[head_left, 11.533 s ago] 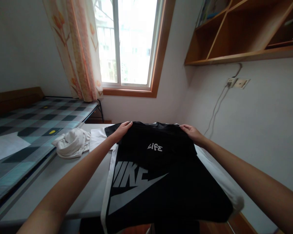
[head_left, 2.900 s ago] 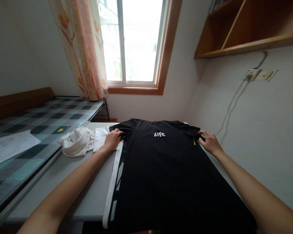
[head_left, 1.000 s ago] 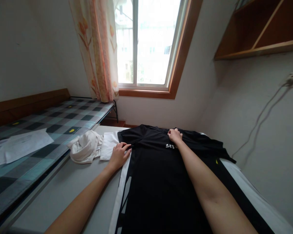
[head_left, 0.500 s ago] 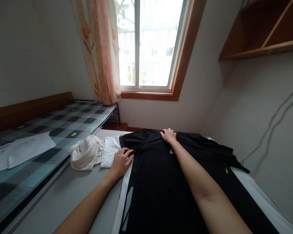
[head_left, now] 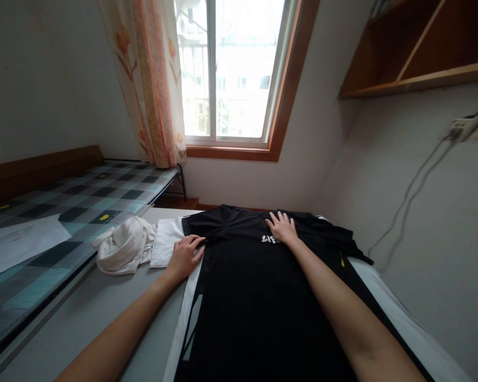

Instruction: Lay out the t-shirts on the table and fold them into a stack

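A black T-shirt (head_left: pixel 247 307) with white lettering on the chest and a small yellow mark lies spread over the table. My right hand (head_left: pixel 283 228) rests flat on its upper chest near the collar, fingers spread, partly covering the lettering. My left hand (head_left: pixel 186 258) lies at the shirt's left side, just below the sleeve. Its fingers stretch onto the fabric edge, with the thumb apart from them. Beyond that hand sits a folded white cloth (head_left: pixel 165 241), partly under the black sleeve. A crumpled off-white cloth (head_left: pixel 125 246) lies to the left of it.
The light grey table (head_left: pixel 115 313) borders a bed with a checked mattress (head_left: pixel 115 183), where papers (head_left: pixel 24 241) lie. Ahead are a window (head_left: pixel 239 74) and a floral curtain (head_left: pixel 153 85). A wooden shelf (head_left: pixel 414 82) and a hanging cable (head_left: pixel 414 185) are on the right wall.
My right hand has moved from the collar edge down onto the chest, its fingers now spread and more lettering showing. My left hand stays at the shirt's side. The view has turned slightly right.
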A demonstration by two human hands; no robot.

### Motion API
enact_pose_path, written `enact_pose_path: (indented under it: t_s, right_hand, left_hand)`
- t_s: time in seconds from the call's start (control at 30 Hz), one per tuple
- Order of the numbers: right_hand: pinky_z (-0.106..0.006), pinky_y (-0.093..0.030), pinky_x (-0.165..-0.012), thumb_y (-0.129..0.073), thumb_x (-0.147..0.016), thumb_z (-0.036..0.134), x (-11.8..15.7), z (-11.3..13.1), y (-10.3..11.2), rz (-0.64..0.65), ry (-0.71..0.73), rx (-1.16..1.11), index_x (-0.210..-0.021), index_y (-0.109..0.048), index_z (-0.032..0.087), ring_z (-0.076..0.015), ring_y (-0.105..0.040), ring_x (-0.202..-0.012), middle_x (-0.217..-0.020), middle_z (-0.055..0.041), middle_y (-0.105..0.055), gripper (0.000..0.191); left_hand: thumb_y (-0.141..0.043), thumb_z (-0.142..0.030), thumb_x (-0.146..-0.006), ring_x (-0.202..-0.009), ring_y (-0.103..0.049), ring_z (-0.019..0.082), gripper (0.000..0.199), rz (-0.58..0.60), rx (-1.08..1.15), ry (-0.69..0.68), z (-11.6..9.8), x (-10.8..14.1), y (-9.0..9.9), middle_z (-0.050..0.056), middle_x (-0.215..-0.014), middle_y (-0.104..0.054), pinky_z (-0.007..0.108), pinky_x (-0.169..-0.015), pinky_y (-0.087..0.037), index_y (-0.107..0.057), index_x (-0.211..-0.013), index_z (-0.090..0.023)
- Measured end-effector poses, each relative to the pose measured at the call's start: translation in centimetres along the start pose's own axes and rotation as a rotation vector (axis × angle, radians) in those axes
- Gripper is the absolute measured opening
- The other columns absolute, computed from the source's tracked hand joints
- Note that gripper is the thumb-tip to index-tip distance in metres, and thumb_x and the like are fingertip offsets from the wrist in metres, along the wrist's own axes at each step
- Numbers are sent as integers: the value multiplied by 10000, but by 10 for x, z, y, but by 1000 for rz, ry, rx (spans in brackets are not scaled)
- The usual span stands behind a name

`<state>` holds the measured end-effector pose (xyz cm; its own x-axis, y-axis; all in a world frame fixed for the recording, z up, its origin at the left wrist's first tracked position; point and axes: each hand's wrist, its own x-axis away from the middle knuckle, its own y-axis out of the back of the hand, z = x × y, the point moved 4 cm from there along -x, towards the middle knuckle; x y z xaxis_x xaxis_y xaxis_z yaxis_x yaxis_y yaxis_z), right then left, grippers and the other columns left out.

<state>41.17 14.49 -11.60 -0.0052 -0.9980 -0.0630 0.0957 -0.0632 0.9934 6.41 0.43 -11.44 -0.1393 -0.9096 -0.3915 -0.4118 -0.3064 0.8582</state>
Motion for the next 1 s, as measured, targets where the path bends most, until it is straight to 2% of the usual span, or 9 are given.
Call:
enact_pose_path:
  t_s: [0.13,0.2,0.3,0.43,0.57,0.63,0.77,0.9,1.0]
  right_hand:
    - [-583,-146,-1124,-167,-948,610,23,-93,11,3,-235,73,-1512,-314,258,-327,-185,-1448,-1577,-135,-257,681]
    - [-615,-145,-1110,-196,-946,597,35,-128,17,-15,-285,114,-1498,-345,261,-342,-210,-1437,-1569,-135,-277,663]
    - [-629,-171,-1094,-232,-937,588,52,-159,23,-29,-305,138,-1485,-370,262,-355,-253,-1418,-1562,-136,-294,653]
    - [-657,-208,-1057,-237,-934,576,74,-174,30,-86,-430,117,-1477,-388,214,-391,-300,-1386,-1514,-201,-358,670]
    - [-647,-120,-1091,-322,-942,394,91,-151,39,-193,-464,210,-1440,-436,125,-407,-196,-1422,-1530,-228,-308,577]
    - [-610,-90,-1116,-359,-934,332,92,-122,42,-233,-388,220,-1443,-430,125,-392,-142,-1439,-1559,-200,-260,554]
    - [-554,-113,-1140,-394,-935,422,88,-52,35,-174,-278,23,-1463,-411,181,-364,-137,-1448,-1579,-146,-237,580]
    - [-503,-197,-1134,-369,-933,513,89,-3,16,-71,-332,-278,-1448,-439,232,-333,-250,-1423,-1561,-123,-286,591]
    - [-480,-159,-1151,-409,-928,493,94,9,8,-110,-313,-306,-1409,-497,227,-311,-252,-1424,-1532,-126,-339,556]
  left_hand:
    - [-487,-324,-909,-1139,-555,255,318,4,-16,-3,1,-2,-1,81,-1174,-628,411,-940,-404,-631,-1183,-251]
    - [-484,-322,-908,-1132,-559,253,317,2,-20,-7,1,-2,-1,80,-1163,-628,407,-935,-408,-632,-1178,-250]
    - [-487,-319,-904,-1125,-563,253,318,1,-24,-16,1,-3,-1,80,-1155,-629,401,-923,-414,-634,-1176,-246]
    - [-496,-329,-898,-1122,-564,258,319,0,-31,-22,0,-3,1,79,-1146,-630,396,-913,-422,-643,-1167,-241]
    - [-489,-320,-901,-1125,-562,252,315,9,-39,-13,0,-3,2,77,-1145,-631,387,-911,-420,-641,-1168,-250]
    - [-482,-320,-904,-1130,-559,254,324,18,-45,-13,-1,-3,1,81,-1153,-629,391,-916,-415,-634,-1180,-244]
    - [-469,-343,-911,-1115,-559,268,374,-36,-90,-4,-3,-3,9,105,-1197,-614,403,-918,-418,-608,-1236,-221]
    - [-481,-321,-897,-1265,-416,349,409,-282,-284,147,12,-1,47,150,-1321,-541,523,-1036,-309,-585,-1272,-197]
    - [-529,-343,-863,-1363,-257,414,483,-413,-405,349,41,7,81,191,-1409,-445,613,-1074,-195,-540,-1314,-174]
